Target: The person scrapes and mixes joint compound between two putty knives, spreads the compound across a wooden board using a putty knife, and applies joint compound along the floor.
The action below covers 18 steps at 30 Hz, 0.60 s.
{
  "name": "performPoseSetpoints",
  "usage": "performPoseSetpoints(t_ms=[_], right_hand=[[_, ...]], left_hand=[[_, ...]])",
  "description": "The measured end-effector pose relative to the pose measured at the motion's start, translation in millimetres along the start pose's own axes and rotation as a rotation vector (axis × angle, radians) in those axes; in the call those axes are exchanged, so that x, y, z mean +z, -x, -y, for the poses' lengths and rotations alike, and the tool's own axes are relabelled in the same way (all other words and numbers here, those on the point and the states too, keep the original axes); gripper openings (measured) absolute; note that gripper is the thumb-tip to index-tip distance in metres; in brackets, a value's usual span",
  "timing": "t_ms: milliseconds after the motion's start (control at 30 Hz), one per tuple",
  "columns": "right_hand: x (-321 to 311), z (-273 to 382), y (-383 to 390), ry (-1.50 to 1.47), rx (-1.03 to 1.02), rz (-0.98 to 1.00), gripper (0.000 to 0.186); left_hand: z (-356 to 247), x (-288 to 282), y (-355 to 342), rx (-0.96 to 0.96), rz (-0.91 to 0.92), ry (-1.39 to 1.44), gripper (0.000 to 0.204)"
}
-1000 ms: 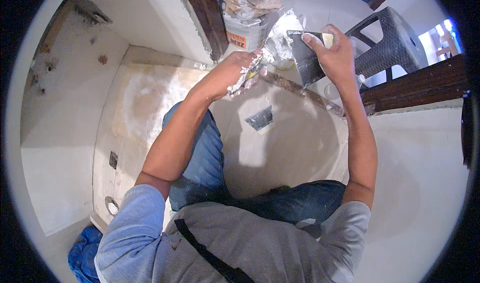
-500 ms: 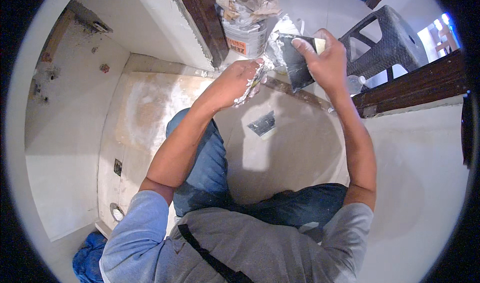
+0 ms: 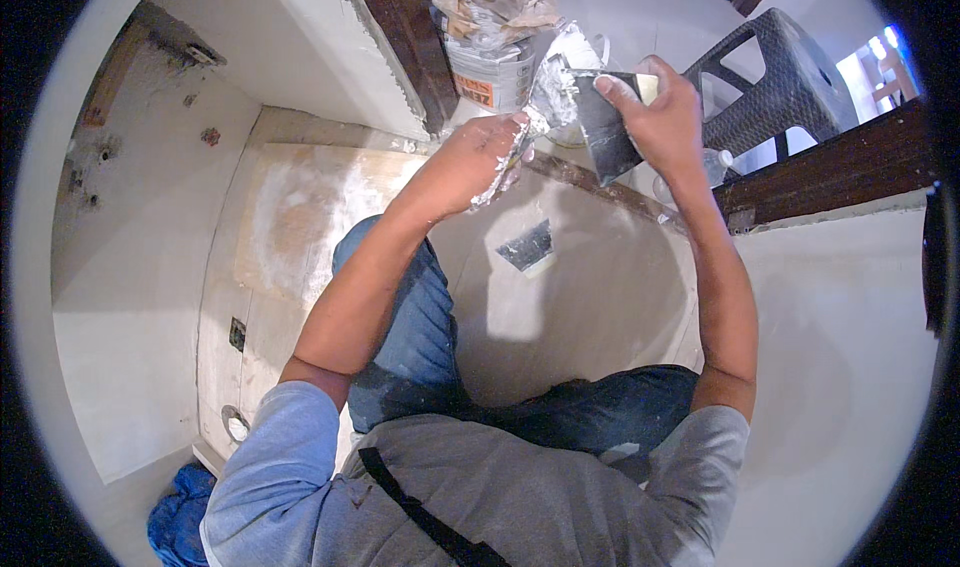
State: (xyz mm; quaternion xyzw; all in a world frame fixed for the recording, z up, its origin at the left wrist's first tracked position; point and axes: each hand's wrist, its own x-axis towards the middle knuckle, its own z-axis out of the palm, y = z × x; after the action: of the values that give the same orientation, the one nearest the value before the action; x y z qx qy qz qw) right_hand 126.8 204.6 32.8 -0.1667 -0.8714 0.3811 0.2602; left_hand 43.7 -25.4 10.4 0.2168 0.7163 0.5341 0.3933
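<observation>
Clearly, both hands are occupied: the left hand, smeared with white paste, has its fingers curled around the mostly hidden handle of a scraper loaded with the same paste. The right hand pinches a black flat blade between thumb and fingers — its edge right at the paste. Both tools are held up near a labelled bucket — a dark stool stands to the right.
</observation>
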Motion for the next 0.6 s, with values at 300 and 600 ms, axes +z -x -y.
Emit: performPoseSetpoints(t_ms=[300, 600], right_hand=[[-1, 2, 0, -0.023, 0.043, 0.021, 0.039], [3, 4, 0, -0.123, 0.027, 0.019, 0.033]], left_hand=[[0, 0, 1, -0.025, 0.013, -0.033, 0.055], [-2, 7, 1, 0.052, -0.040, -0.146, 0.052]])
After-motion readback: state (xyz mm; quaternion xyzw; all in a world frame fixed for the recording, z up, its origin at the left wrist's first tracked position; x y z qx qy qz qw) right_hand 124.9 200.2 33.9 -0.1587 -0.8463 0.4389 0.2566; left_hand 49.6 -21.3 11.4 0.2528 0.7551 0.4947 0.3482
